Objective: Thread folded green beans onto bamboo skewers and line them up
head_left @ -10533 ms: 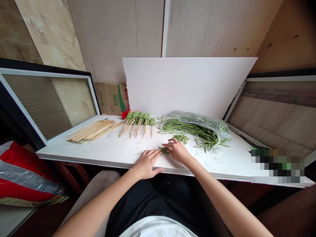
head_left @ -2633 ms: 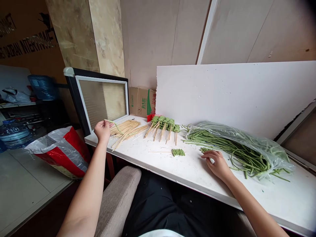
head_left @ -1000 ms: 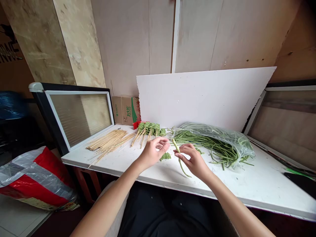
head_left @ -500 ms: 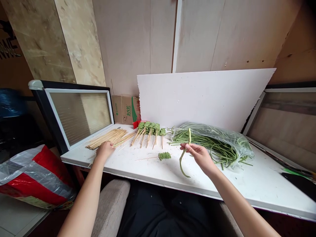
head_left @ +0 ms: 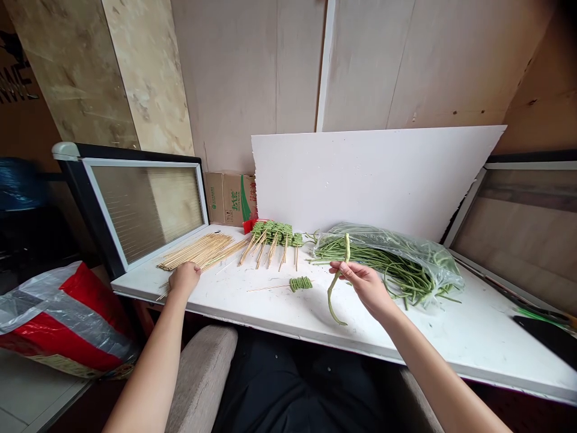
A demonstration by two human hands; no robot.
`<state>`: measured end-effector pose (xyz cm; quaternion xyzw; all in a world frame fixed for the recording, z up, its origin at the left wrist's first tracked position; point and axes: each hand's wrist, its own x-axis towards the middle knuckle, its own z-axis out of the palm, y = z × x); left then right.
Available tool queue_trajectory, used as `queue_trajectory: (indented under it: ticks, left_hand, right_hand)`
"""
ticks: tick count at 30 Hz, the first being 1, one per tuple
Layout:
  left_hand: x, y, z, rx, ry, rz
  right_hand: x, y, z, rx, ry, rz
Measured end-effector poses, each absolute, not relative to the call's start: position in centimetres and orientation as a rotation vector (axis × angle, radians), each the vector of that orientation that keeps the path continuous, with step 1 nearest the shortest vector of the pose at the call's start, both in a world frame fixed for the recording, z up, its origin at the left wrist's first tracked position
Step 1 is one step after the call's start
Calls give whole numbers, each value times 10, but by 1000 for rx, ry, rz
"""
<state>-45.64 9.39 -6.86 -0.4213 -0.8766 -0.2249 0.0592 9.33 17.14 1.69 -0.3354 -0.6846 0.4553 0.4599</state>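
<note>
My left hand (head_left: 184, 278) is closed at the near edge of a pile of bamboo skewers (head_left: 198, 250). A thin skewer end (head_left: 163, 294) sticks out below the fist, whose fingers are mostly turned from view. In a pinch between thumb and fingers, my right hand (head_left: 363, 281) holds a green long bean (head_left: 332, 300) upright, its lower end curving over the table. Between the hands lies one skewer with a folded bean threaded on it (head_left: 300, 284). Behind it, several finished bean skewers (head_left: 273, 231) are stacked with their sticks facing me.
A clear plastic bag (head_left: 433, 258) of long beans lies right of centre on the white table (head_left: 270, 313). A white board (head_left: 374, 180) and a cardboard box (head_left: 229, 198) stand at the back. Framed panels flank the table. A dark flat object (head_left: 547, 340) rests at the right edge.
My left hand has drawn slightly left and away from the middle of the skewer pile. My right hand and the bean have stayed nearly still.
</note>
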Motion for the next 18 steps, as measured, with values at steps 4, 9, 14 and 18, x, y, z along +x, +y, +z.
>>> queue_trajectory:
  ticks: [4,9,14,18]
  left_hand:
    - [-457,94,-71,-1255,-2636,-681]
    - [-460,93,-72,-1250,-2652,-696]
    - [-466,91,-68,-1264,-2697,-690]
    - [-467,89,-64,-1246,-2750,-683]
  right_hand:
    - [94,172,15,-802,-1656,1153]
    - [95,178,8,-769,-1644,1191]
    - [95,182,4,-723,-1551,1241]
    - [95,184,3,-712,-1472,1238]
